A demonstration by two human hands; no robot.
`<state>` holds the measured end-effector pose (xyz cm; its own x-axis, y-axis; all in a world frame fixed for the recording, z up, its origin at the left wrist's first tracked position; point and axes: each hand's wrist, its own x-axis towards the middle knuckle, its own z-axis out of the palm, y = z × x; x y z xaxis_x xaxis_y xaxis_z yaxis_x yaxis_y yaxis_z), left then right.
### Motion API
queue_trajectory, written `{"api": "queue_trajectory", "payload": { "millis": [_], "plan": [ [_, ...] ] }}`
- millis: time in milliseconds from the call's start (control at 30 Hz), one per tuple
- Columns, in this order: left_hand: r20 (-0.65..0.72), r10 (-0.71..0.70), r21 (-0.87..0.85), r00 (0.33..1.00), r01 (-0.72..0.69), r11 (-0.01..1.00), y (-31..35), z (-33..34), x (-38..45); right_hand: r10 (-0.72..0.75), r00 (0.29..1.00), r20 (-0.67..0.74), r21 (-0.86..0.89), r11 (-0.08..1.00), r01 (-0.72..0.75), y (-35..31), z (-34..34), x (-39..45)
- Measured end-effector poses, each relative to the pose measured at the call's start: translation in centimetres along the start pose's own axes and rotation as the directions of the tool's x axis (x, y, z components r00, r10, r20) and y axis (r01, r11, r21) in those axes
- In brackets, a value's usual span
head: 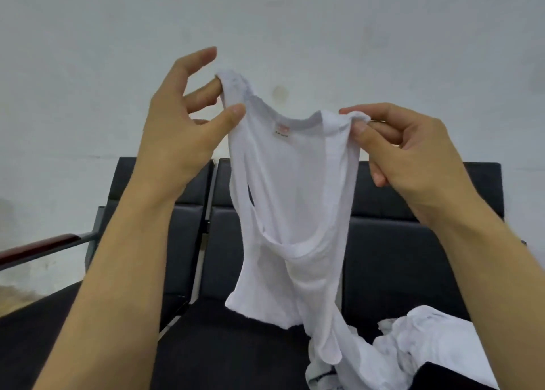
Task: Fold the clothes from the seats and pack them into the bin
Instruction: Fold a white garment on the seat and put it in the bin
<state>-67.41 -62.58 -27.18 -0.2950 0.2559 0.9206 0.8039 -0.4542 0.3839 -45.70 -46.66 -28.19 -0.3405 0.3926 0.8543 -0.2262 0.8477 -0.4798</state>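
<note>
Pale wall behind, dark seats (383,242) below. Left hand (177,130) and right hand (413,153) are each pinching a strap of a white tank top (295,198), holding it up unfolded. Crumpled clothes (413,339) are waiting; bin unseen, so folding looks barely started.

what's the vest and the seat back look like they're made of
Vest: thin white knit, probably cotton; it hangs limp from both hands, the dark seat shades through it, and its neckline is a stitched band. Seat back: black padded panels with a dull sheen and horizontal seams, likely faux leather or vinyl, though real leather can't be ruled out.
</note>
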Motion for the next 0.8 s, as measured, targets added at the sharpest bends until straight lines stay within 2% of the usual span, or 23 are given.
{"api": "queue_trajectory", "payload": {
  "millis": [100, 400, 600, 800],
  "plan": [
    [0.026, 0.003, 0.024, 1.0, -0.003, 1.0, 2.1, 0.4, 4.0, -0.028, 0.999, -0.039, -0.014, 1.0, 0.027, -2.6, -1.3, 3.4],
    [-0.006, -0.048, -0.151, 0.999, 0.046, 0.987, 6.8, -0.2, 13.0, -0.009, 0.992, -0.129, 0.103, 0.994, 0.022, -7.3, -7.7, 13.7],
    [0.117, -0.135, -0.151, 0.984, 0.152, 0.977, 6.1, 2.0, 13.4, 0.037, 0.989, -0.14, 0.03, 0.999, -0.033, -4.6, -8.1, 14.5],
    [0.17, -0.253, -0.209, 0.952, 0.286, 0.935, 0.7, 5.1, 10.3, 0.111, 0.983, -0.148, -0.049, 0.992, -0.12, 1.8, -6.0, 12.1]
  ]
}}
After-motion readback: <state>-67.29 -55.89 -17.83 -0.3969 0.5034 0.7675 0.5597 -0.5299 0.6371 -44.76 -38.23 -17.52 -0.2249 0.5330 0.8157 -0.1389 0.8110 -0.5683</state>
